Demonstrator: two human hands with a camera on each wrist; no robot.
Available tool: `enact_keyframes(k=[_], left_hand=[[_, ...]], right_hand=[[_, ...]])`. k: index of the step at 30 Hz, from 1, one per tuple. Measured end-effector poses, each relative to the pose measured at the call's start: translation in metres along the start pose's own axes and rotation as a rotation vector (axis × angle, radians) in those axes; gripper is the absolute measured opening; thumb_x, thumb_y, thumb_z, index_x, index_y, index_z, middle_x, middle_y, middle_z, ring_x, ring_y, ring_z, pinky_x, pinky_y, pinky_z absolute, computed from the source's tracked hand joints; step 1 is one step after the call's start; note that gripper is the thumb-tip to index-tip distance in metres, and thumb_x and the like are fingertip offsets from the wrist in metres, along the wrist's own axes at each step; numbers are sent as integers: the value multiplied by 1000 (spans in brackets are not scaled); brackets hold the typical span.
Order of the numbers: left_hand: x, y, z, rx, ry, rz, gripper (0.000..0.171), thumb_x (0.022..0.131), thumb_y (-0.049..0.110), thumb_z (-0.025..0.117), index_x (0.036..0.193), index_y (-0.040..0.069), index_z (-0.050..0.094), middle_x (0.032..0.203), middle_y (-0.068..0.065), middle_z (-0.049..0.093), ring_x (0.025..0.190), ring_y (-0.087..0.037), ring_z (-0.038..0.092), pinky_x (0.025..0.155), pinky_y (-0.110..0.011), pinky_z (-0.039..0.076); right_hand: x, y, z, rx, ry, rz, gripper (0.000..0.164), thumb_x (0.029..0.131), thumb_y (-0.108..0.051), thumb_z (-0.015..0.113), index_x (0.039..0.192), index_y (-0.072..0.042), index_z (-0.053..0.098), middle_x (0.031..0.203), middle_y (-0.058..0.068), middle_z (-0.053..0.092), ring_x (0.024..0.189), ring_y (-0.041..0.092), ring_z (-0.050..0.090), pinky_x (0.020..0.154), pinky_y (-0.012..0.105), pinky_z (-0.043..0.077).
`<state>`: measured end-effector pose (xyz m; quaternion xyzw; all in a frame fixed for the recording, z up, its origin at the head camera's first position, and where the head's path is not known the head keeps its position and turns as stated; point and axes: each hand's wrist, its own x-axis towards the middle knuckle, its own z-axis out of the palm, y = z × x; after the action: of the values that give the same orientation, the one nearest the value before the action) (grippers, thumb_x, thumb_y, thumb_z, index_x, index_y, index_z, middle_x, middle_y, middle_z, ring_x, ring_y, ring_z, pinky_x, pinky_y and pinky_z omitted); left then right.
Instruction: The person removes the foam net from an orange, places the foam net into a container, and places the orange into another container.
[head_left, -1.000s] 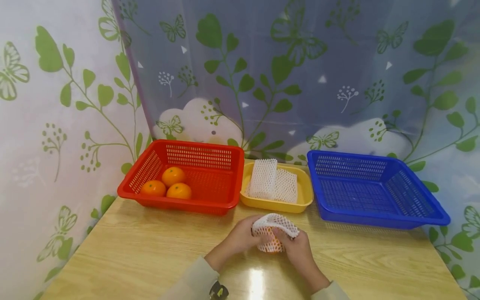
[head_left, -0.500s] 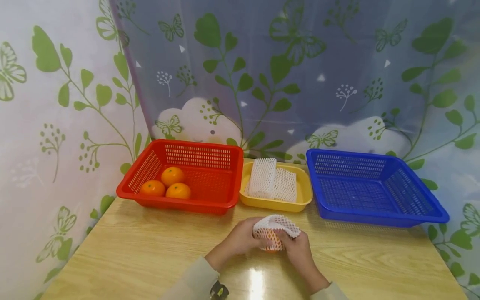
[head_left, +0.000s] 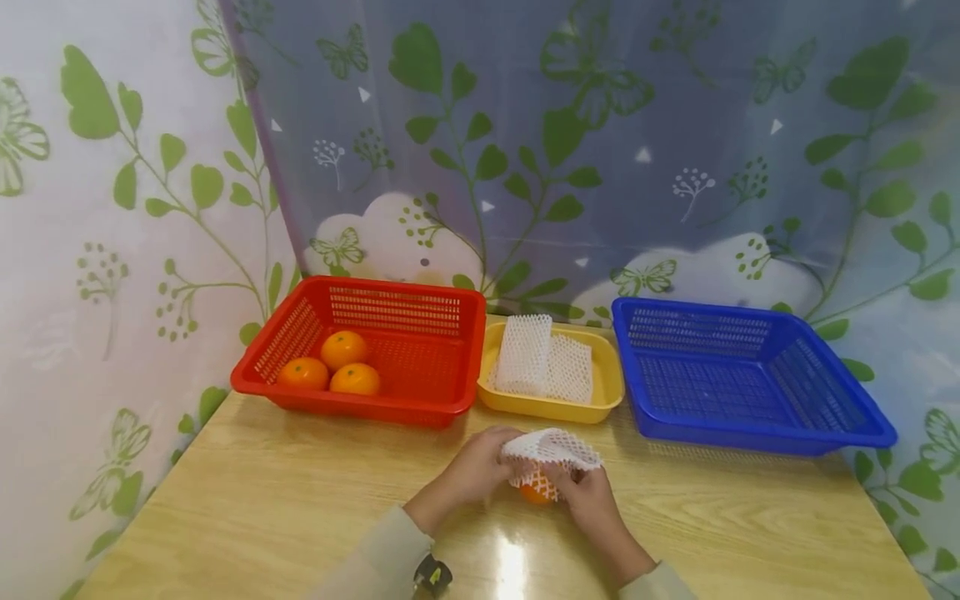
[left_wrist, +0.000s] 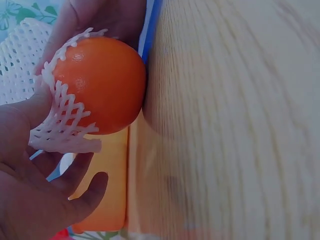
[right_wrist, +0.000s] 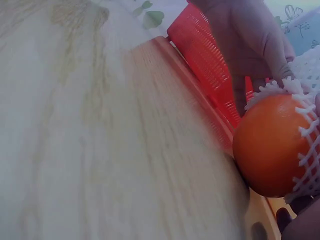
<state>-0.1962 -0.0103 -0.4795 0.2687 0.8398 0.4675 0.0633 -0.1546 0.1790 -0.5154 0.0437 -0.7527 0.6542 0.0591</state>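
Just above the wooden table, an orange (head_left: pixel 536 494) sits partly inside a white foam net sleeve (head_left: pixel 553 444); its lower part is bare. My left hand (head_left: pixel 480 467) pinches the sleeve's edge between thumb and fingers, on the left of the fruit. On the other side my right hand (head_left: pixel 592 500) grips the sleeve, its thumb against the netted orange. In the left wrist view the bare side of the orange (left_wrist: pixel 102 85) faces the table, with the net (left_wrist: pixel 67 112) around its other side. The right wrist view shows the same orange (right_wrist: pixel 270 145) at or very near the tabletop.
A red basket (head_left: pixel 375 407) with three oranges (head_left: pixel 347 350) stands at the back left. Beside it, a yellow tray (head_left: pixel 543 407) holds folded foam nets (head_left: pixel 525 354). At the back right is a blue basket (head_left: pixel 757 437). A patterned curtain (head_left: pixel 465 208) hangs behind.
The net's lower edge has shifted up on the orange, so more bare orange shows below it. My left thumb and fingers have moved up along the sleeve. The baskets and tray stay put.
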Motion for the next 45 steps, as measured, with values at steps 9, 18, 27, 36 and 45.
enact_keyframes(k=[9, 18, 27, 36, 45], left_hand=[[2, -5, -4, -51, -54, 23, 43, 84, 28, 77, 122, 10, 66, 115, -1, 66, 104, -14, 60, 94, -33, 49], [3, -8, 4, -91, -103, 49, 50, 81, 33, 80, 124, 14, 63, 106, 6, 67, 94, -6, 59, 87, -25, 49], [3, -9, 8, -26, -80, 46, 46, 80, 32, 80, 120, 12, 66, 109, 3, 67, 98, -7, 59, 92, -28, 47], [3, -6, 4, 77, -70, 61, 37, 80, 24, 80, 113, 11, 70, 109, 1, 69, 102, -12, 60, 97, -33, 45], [2, -5, 2, 157, 1, 84, 26, 82, 21, 78, 106, 12, 73, 102, 5, 71, 99, -13, 60, 97, -36, 44]], right_hand=[[1, -8, 1, -16, 29, 12, 35, 90, -14, 71, 121, 0, 62, 115, 11, 67, 104, 10, 62, 91, 23, 49], [0, -13, 3, -70, 132, 31, 28, 87, -18, 74, 109, -1, 70, 105, 9, 72, 95, 6, 64, 85, 22, 51], [-1, -8, 4, -68, 173, 37, 32, 89, -17, 71, 116, 1, 66, 112, 12, 69, 101, 4, 62, 90, 19, 48], [1, -4, -1, -107, 116, 94, 37, 93, -22, 68, 120, 2, 62, 118, 13, 67, 107, 11, 60, 94, 24, 47], [4, -9, -13, -65, -103, 76, 42, 86, -10, 74, 123, -1, 56, 116, 12, 63, 104, 14, 60, 91, 24, 48]])
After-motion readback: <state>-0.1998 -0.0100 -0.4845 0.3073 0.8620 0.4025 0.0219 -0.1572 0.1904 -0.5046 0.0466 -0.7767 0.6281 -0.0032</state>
